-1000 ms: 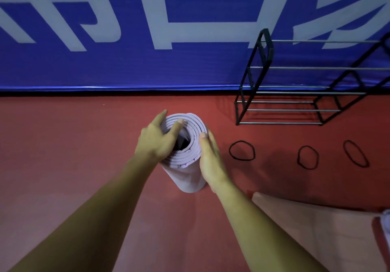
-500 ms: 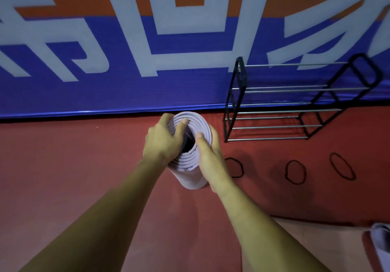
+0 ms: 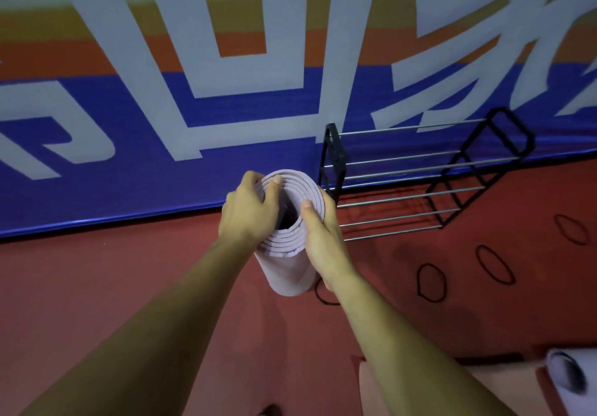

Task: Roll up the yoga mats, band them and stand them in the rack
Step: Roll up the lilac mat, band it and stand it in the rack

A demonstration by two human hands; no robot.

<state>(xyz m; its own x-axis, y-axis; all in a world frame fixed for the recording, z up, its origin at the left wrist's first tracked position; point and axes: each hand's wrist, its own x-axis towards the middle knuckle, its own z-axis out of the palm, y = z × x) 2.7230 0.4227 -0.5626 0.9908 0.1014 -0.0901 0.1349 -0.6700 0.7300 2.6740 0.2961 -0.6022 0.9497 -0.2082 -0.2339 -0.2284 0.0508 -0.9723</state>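
Observation:
A rolled lilac yoga mat [image 3: 287, 273] stands upright between my hands, its spiral end facing me. My left hand [image 3: 247, 209] grips its top left edge, fingers curled over the rim into the coil. My right hand [image 3: 323, 234] holds the right side, thumb on the rim. No band is visible round the roll. The black wire rack [image 3: 403, 183] stands empty just to the right against the wall. Three black bands lie on the floor: one [image 3: 431, 281], another [image 3: 496, 263], a third [image 3: 570, 230]. A further band [image 3: 323, 296] is partly hidden behind my right wrist.
A blue, orange and white banner wall [image 3: 193, 108] runs along the back. The floor [image 3: 113, 286] is red. A pink mat [image 3: 484, 389] lies flat at the bottom right, with a pale rolled mat [image 3: 571, 373] on it at the frame edge.
The view has tilted up and shifted toward the rack. The roll, held in both hands, has risen and come closer to the rack's left end. Both grips are unchanged.

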